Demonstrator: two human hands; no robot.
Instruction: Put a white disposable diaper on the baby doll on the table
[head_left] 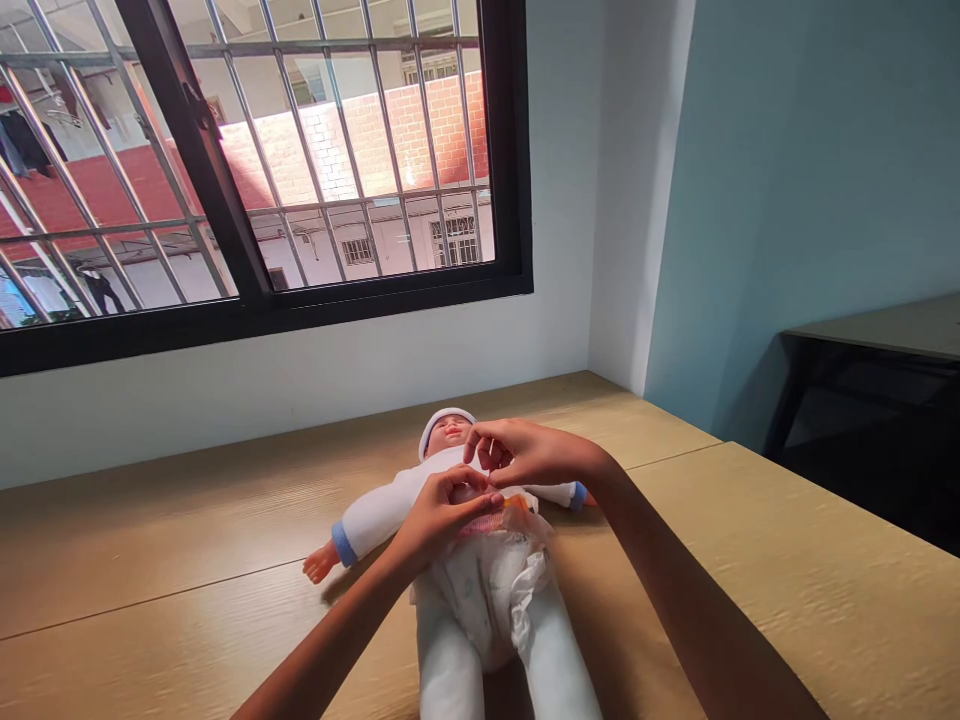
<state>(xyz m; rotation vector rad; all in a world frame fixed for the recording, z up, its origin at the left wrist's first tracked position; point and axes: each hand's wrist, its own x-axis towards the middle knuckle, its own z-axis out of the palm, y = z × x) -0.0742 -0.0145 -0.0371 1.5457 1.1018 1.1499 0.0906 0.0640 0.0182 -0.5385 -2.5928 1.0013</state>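
1. Nearest to the camera, two bare forearms from the lower corners, ending in the left hand [442, 515] and the right hand [525, 452].
2. Fingers [480, 450] of both hands bent and close together over the chest of a baby doll [375, 515]; grasping or only touching, not possible to tell.
3. Doll on its back on the wooden tabletop [187, 530], head toward the window, in white clothes with blue cuffs.
4. Loose, crumpled diaper [487, 590] around the hips, just below the hands.
5. Farther away, a barred window [300, 150] above the tabletop, and a dark desk [870, 330] at right.
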